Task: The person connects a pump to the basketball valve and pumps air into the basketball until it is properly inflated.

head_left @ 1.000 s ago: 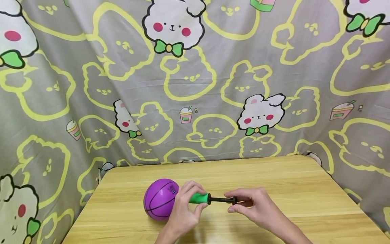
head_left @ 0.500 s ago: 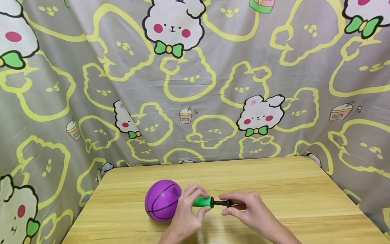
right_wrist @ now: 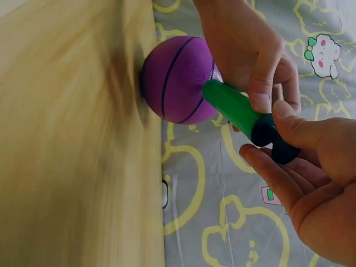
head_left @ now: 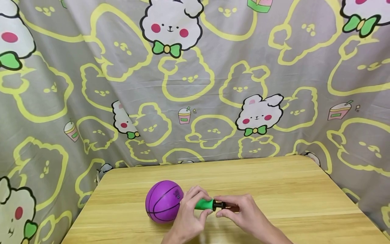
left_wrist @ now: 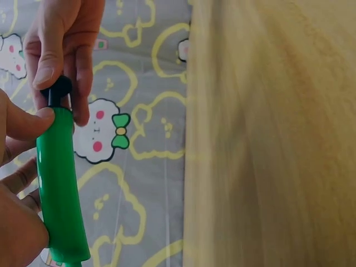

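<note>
A purple ball with black seam lines rests on the wooden table, left of both hands. My left hand grips the green barrel of a small hand pump, fingers and thumb round it. The barrel's far end points at the ball in the right wrist view; whether a needle sits in the ball is hidden. With thumb and fingers my right hand holds the black plunger handle at the other end. Only a short length of black rod shows between handle and barrel.
The light wooden table has rounded back corners. Behind it and at both sides hangs a grey curtain printed with white cartoon animals and yellow outlines.
My right hand has moved left and pushed the plunger most of the way into the barrel. The left hand, pump and ball have shifted slightly right and down in the head view.
</note>
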`<state>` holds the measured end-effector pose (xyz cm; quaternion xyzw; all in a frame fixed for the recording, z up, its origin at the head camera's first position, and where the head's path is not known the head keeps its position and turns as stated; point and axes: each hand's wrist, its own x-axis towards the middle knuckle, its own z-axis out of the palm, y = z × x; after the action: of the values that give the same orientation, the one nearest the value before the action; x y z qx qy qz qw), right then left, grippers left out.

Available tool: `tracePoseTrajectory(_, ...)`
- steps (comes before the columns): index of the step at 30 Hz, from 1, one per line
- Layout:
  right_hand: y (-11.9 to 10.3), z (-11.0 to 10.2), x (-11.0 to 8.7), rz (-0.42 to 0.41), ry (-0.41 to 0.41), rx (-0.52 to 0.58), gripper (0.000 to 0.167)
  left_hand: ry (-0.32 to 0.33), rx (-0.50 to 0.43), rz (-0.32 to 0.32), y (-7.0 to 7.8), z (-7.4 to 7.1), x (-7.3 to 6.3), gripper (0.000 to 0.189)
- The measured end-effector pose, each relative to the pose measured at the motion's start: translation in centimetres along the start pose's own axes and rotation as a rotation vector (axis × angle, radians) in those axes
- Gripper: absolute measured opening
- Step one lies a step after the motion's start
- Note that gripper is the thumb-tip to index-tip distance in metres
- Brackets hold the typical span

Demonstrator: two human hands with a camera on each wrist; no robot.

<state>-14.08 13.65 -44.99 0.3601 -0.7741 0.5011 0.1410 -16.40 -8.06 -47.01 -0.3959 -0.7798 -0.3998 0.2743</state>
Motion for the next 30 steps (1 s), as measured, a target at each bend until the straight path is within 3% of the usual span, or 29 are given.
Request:
tracePoseTrajectory(6, -0.2, -0.4, 0.0, 0.058, -0.016, 0.049, 0.030, -0.028, -0.042, -0.005, -0.2, -0.3, 0.1, 0.036)
tracePoseTrajectory(14, -0.5, -1.2, 0.1, 0.096, -0.034, 0.060, 0.028, -0.018, -0.039, -0.009, -0.6, -0.8, 0.1, 0.034)
tracePoseTrajectory(30, -1.2, -3.5, 0.2, 0.069, -0.001, 0.047, 0.025, 0.032, 0.003, -0.042, -1.0, -2.3, 0.6, 0.034)
